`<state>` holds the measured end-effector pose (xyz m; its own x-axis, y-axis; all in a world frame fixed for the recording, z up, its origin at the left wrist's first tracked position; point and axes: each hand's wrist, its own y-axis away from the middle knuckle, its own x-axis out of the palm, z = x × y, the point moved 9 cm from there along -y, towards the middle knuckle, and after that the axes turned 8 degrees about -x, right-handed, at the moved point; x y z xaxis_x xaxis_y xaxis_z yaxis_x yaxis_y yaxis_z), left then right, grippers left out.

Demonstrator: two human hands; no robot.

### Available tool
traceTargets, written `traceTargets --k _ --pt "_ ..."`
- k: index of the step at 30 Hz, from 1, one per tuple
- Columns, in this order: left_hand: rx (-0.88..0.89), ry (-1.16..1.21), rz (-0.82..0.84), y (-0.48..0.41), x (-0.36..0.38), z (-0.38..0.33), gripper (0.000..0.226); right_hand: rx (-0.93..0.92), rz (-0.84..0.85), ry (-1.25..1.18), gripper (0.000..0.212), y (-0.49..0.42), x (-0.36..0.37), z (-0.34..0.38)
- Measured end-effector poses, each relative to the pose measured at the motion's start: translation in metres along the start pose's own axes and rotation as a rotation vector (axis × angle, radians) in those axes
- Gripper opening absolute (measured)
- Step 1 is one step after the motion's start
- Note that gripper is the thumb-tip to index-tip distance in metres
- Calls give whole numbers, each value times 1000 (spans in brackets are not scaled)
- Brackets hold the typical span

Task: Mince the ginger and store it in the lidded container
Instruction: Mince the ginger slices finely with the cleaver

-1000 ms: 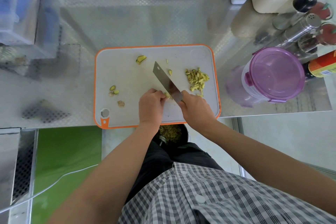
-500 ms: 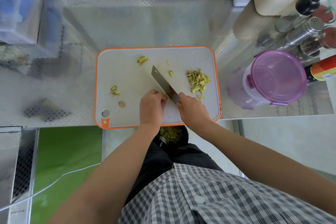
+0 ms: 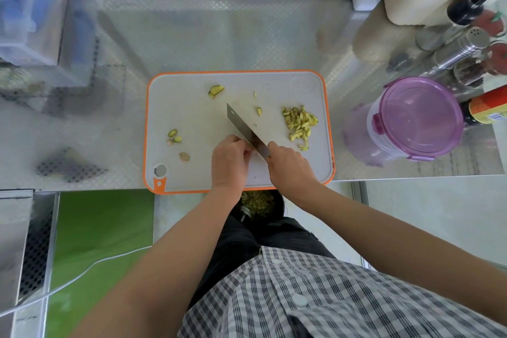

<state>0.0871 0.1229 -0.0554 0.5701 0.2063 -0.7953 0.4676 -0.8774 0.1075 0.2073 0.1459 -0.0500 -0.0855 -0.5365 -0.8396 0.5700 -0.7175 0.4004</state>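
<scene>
Gripping the knife (image 3: 241, 125) handle at the cutting board's (image 3: 192, 118) front edge is the right hand (image 3: 290, 166). The left hand (image 3: 229, 160) curls against the blade, round what I can't tell. The blade slants away leftward. Ginger strips (image 3: 300, 125) lie to its right, nearer the right hand, with the lidded container (image 3: 417, 118) beyond the board's right edge.

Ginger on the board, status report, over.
Right hand grips knife, left hand curled at the blade. Cut ginger pile on board. Container lidded, beside board.
</scene>
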Motion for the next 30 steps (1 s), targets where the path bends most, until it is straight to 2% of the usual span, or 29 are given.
traceTargets --k 4,8,12,15,26,30 --pt "8 -9 -2 1 1 0 4 11 -19 -14 15 -3 3 0" --pt "17 2 -3 1 0 0 4 -8 -21 -36 4 -10 -1 6" --pt "23 -1 -31 3 -5 -1 6 -25 -39 -80 9 -9 -6 2" --pt "-96 44 -21 3 -7 8 6 -32 -81 -107 9 -2 -14 -3" --pt "-564 294 94 3 3 37 7 -85 -8 -16 7 6 -12 3" --pt "-668 360 125 5 4 40 8 -52 11 6 11 2 -8 3"
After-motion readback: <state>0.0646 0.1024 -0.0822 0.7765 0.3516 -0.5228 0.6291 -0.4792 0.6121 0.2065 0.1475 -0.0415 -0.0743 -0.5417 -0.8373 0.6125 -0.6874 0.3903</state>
